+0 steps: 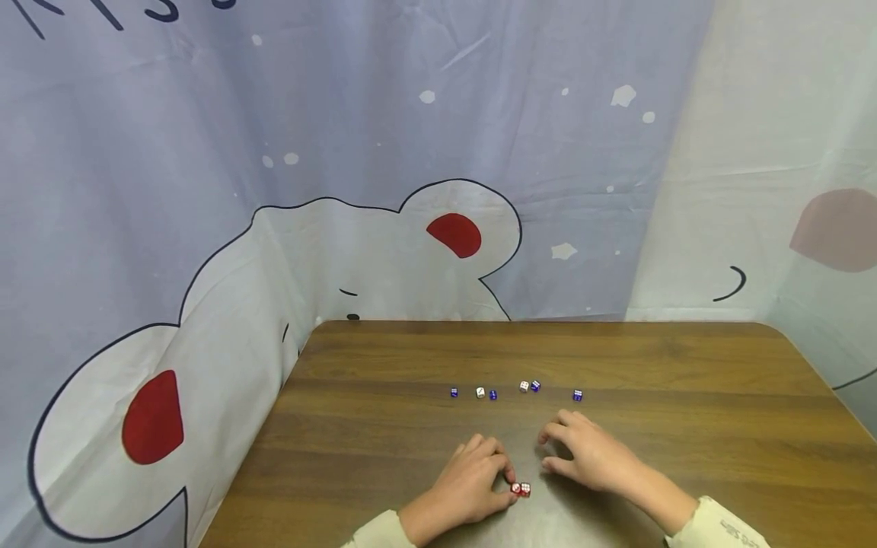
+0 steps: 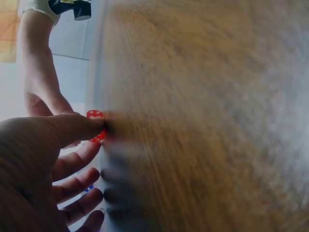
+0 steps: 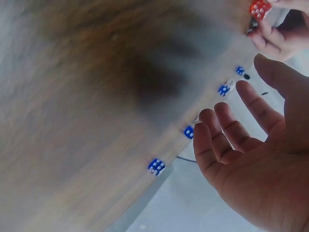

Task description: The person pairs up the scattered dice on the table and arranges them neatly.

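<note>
Head: left hand [image 1: 471, 481] pinches a red die [image 1: 516, 489] on the bench [image 1: 308, 457], just beside a second red die [image 1: 525, 490]; right hand [image 1: 589, 453] loosely spread. Left wrist: thumb [image 2: 79, 127] partly covers red. Right wrist: fingers [image 3: 233, 126] parted, a blue die [image 3: 156, 167] beyond.

I'm wearing pale cream sleeves, both showing at the near side of the scene and ending short of my bare hands. My left sleeve [image 1: 382, 531] is looking plain and lightly creased. My right sleeve [image 1: 702, 527] is carrying small grey printing [image 1: 738, 532], too tiny for reading. Beside that sleeve's edge, a black fitting [image 2: 82, 10] with a rounded end is sticking out. My fingers [image 3: 260, 110] are showing rounded tips, with fine creases crossing the joints.
</note>
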`<action>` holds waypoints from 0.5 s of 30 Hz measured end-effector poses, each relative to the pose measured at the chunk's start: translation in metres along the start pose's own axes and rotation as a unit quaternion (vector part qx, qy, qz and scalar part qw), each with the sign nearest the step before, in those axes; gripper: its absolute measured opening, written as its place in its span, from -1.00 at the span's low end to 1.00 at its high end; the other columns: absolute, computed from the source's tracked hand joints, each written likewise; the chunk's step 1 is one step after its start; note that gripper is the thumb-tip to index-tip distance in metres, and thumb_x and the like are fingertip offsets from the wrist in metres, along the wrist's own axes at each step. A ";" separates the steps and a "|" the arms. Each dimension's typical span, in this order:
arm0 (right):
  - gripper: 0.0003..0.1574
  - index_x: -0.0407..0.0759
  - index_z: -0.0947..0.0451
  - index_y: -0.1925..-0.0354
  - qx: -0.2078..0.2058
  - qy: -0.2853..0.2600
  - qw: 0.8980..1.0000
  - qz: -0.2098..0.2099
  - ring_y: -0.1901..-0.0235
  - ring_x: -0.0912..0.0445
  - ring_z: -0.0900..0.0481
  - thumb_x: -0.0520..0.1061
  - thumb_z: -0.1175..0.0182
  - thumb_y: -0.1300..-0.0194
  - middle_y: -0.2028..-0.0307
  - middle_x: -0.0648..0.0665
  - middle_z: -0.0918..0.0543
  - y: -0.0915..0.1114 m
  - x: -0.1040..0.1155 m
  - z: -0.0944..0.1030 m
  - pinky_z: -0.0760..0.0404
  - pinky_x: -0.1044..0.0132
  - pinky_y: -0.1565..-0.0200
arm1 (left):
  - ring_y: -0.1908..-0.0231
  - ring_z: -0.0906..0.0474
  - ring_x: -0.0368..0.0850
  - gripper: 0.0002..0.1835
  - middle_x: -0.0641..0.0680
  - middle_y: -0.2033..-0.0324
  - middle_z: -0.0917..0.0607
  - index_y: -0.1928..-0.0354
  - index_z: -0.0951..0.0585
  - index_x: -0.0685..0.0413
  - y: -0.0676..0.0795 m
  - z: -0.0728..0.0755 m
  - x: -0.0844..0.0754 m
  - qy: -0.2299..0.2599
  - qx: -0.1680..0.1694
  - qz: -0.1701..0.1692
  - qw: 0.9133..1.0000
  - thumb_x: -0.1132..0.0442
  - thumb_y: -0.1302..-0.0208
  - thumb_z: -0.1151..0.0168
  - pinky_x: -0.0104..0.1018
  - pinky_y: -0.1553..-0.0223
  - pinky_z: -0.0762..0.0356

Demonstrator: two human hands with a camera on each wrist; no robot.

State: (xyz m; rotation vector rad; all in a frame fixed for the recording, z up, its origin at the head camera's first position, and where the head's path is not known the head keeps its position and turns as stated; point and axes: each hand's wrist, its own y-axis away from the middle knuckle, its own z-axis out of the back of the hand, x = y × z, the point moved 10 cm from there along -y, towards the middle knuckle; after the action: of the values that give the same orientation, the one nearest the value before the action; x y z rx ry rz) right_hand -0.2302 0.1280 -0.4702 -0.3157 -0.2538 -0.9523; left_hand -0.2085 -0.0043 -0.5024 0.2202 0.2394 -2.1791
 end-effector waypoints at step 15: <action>-0.70 0.00 -0.66 0.09 -0.038 -0.004 0.998 -0.057 0.04 -0.03 -0.57 -0.03 -0.45 -0.21 0.14 0.02 -0.57 -0.006 -0.040 0.021 -0.59 -0.02 0.06 | 0.15 -0.35 -0.33 -0.79 -0.28 0.17 -0.54 0.39 -0.64 -0.34 0.002 0.001 0.001 0.009 -0.009 0.000 1.000 -0.12 -0.08 -0.51 -0.41 0.15 -0.33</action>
State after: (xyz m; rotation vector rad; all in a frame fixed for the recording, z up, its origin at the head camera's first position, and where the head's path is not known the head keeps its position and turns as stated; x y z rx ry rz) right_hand -0.2590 0.1626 -0.4636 -0.3781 -0.2455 -1.0745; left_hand -0.2080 -0.0066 -0.5018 0.2299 0.2698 -2.1755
